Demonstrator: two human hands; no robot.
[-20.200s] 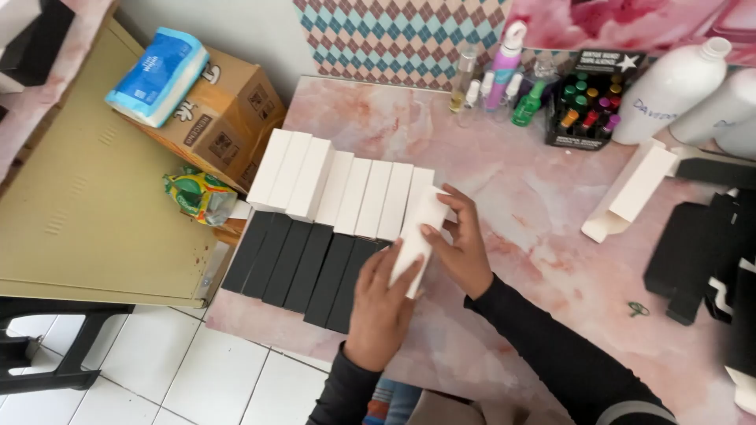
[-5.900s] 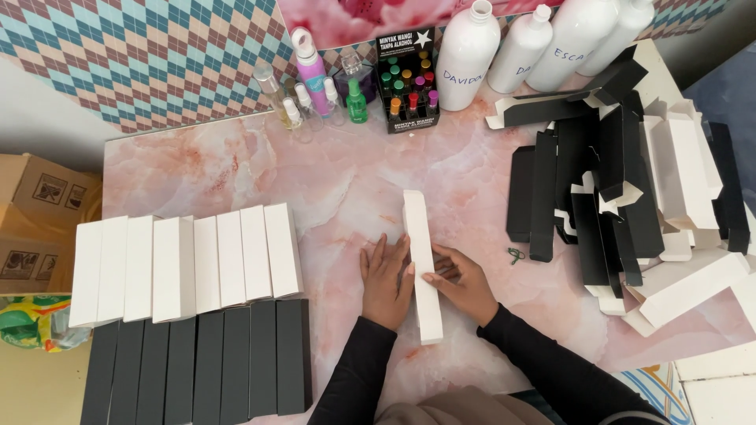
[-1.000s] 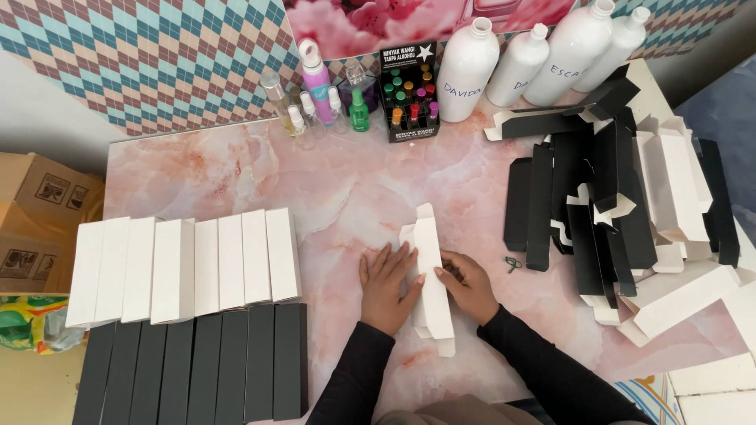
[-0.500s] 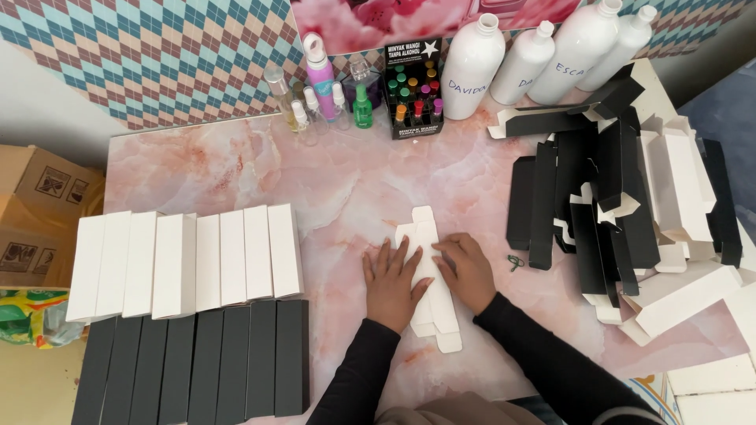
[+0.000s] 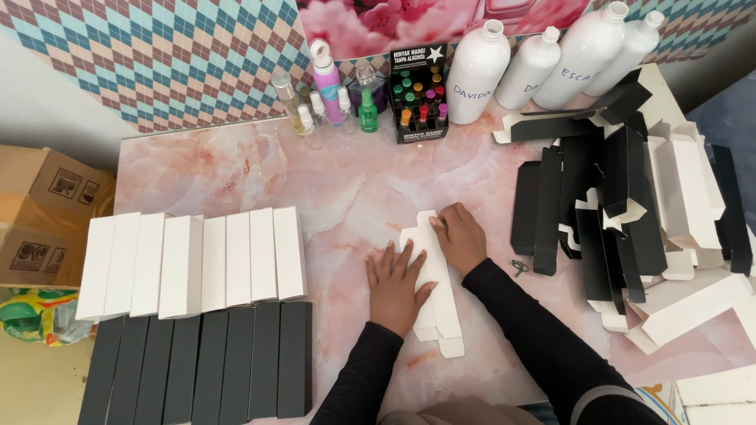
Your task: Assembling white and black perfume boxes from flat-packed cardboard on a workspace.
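Item one: white carton blank point(image 5: 435, 287), lying flat near the middle of the pink marbled table point(image 5: 346, 181), long axis running away from me, end flaps showing at both ends.

Left hand point(image 5: 396, 285): I have it palm down, fingers spread, pressing on the blank's left half. It grips nothing.

Right hand point(image 5: 459, 236): resting on the blank's upper right part, fingers curled down at the top flap. Whether they pinch the flap or only press it, I cannot tell. The two hands sit close together, not touching, both sleeves black.

Item two: row of white boxes point(image 5: 197, 260), assembled, side by side at the left of the table, well apart from the blank.

Item three: row of black boxes point(image 5: 205, 370), side by side, just below the white row and touching it.

Item four: heap of flat blanks point(image 5: 630, 205), black and white mixed, loosely piled at the right.

Item five: small black clip-like object point(image 5: 518, 267), between the blank and the heap; too small to identify.

Item six: four white bottles point(image 5: 551, 59) along the back edge at the right.

Item seven: black display box point(image 5: 419, 94) of small coloured vials, back centre.

Item eight: small spray bottles point(image 5: 331, 98), left of the display box.

Item nine: cardboard box point(image 5: 43, 216), off the table's left edge.
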